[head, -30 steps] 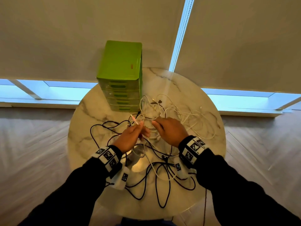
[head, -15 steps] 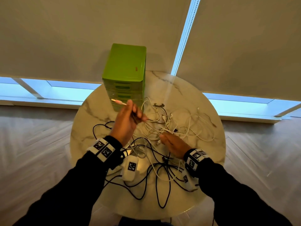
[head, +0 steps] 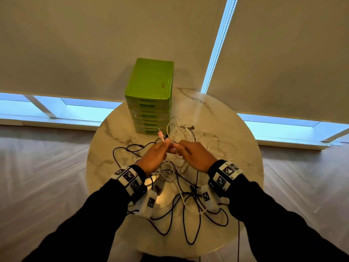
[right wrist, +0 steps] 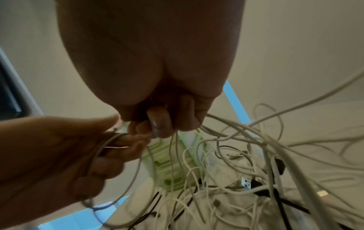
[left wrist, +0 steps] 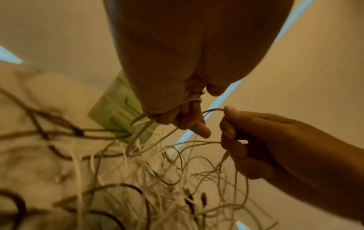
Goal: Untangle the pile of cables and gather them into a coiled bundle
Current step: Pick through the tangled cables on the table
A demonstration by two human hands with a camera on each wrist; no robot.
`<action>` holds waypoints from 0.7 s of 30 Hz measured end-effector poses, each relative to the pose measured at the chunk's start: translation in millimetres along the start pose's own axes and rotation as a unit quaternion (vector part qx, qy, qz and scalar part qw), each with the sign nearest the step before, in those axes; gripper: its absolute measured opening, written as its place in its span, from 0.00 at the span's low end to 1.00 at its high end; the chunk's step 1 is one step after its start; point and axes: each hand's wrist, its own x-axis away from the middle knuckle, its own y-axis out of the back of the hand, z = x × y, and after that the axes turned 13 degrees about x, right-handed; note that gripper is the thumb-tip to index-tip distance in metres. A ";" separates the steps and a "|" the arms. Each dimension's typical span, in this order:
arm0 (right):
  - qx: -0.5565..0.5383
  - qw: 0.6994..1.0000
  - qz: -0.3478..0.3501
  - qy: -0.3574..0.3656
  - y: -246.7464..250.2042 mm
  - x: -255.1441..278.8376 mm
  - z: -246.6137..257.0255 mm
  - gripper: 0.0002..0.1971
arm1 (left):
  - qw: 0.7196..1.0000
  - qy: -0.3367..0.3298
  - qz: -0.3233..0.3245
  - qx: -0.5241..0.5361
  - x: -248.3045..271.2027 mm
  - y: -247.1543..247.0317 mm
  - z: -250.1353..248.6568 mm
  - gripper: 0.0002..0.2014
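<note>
A tangle of white cables (head: 188, 137) and black cables (head: 190, 210) lies on the round marble table (head: 105, 148). My left hand (head: 153, 157) grips a thin white cable whose pink-tipped plug (head: 160, 134) sticks up past its fingers. In the left wrist view that cable (left wrist: 138, 140) loops out of the curled fingers (left wrist: 189, 119). My right hand (head: 196, 156) meets the left one above the pile and pinches white cable strands (right wrist: 226, 129) in curled fingers (right wrist: 161, 124). Both hands are raised a little above the table.
A green plastic drawer unit (head: 151, 95) stands at the table's far edge, just behind the cables. Black loops reach the near rim between my forearms. Beyond the table are drawn blinds (head: 94, 44) and wooden floor (head: 37, 176).
My left hand came back down from beside the drawer unit with the pink-tipped cable. My right hand rose from the pile and joined it, now pinching white strands.
</note>
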 end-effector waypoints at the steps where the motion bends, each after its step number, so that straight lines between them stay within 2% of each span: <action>1: -0.008 1.000 0.012 0.011 -1.7 2.4 5.7 0.15 | 1.000 0.000 -0.011 0.029 -2.2 -2.4 3.1 0.25; 6: -0.059 0.997 0.048 0.026 -12.5 14.4 6.9 0.15 | 0.985 -0.025 -0.038 0.166 -9.1 -10.9 0.1 0.20; 10: -0.024 0.997 0.063 -0.026 -20.8 21.4 -31.7 0.18 | 0.947 -0.077 -0.063 0.305 -12.9 -2.7 -15.5 0.19; 12: 0.013 0.994 0.089 -0.061 -21.9 29.3 -55.4 0.18 | 0.933 -0.108 -0.088 0.332 -10.2 13.4 -31.6 0.18; 16: 0.040 0.989 0.104 -0.098 -13.6 38.9 -76.8 0.15 | 0.919 -0.193 -0.120 0.323 -1.3 44.7 -61.8 0.18; 19: 0.062 0.988 0.092 -0.107 -7.1 25.8 -73.2 0.17 | 0.935 -0.216 -0.137 0.244 9.1 45.4 -69.5 0.17; 21: 0.057 0.992 0.072 -0.083 -4.7 15.4 -60.0 0.16 | 0.950 -0.219 -0.149 0.167 16.9 37.5 -69.8 0.14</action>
